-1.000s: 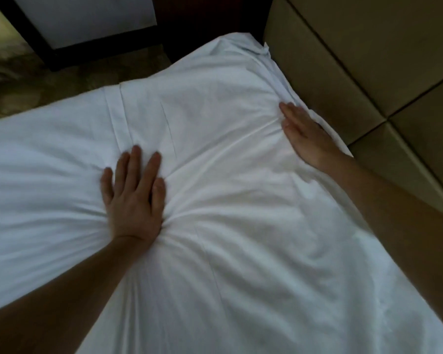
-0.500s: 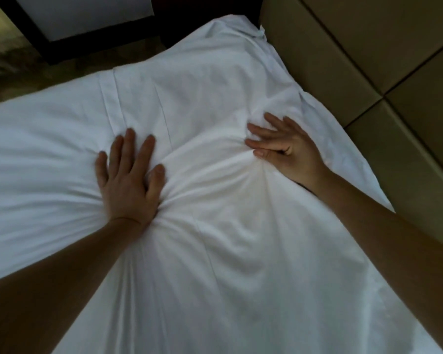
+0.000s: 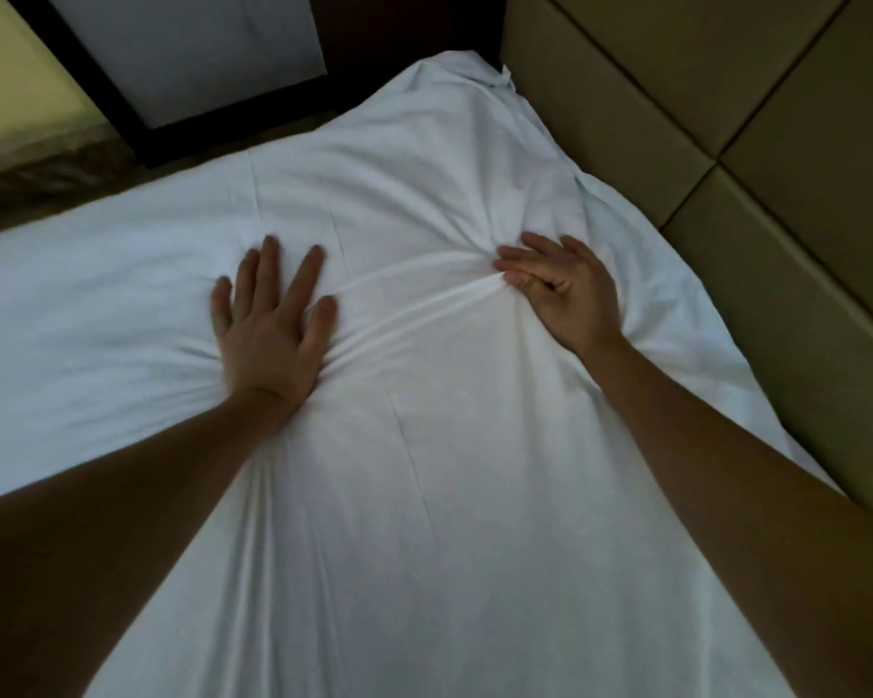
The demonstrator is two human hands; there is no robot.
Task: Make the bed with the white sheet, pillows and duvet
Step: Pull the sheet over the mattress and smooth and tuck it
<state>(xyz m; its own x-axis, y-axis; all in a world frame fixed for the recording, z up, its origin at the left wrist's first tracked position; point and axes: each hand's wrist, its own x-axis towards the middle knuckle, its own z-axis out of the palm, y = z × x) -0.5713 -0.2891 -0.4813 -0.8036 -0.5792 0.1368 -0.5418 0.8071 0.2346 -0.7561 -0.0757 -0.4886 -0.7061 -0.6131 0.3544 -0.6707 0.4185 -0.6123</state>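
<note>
Right hand (image 3: 565, 294) has slid in from the headboard side toward the middle of the bed since a second ago, while my left hand (image 3: 268, 335) basically hasn't budged. Left one is flat, all five fingers (image 3: 268, 264) straight and spread, palm pressing down on the white sheet (image 3: 424, 496) so creases fan out from the wrist. On the right the fingers (image 3: 512, 264) are curled in and pinching a raised ridge of that sheet, which runs across to my left thumb. The sheet covers the whole bed, so whatever's under it is hidden. Its far corner is bunched up against the padded headboard (image 3: 726, 118), and I can't make out how it's tucked. Both forearms get cut off at the bottom edge. Count-wise: two hands, one sheet, four headboard panels split by seams, plus one dark-framed pale panel (image 3: 187, 47) past the bed.
</note>
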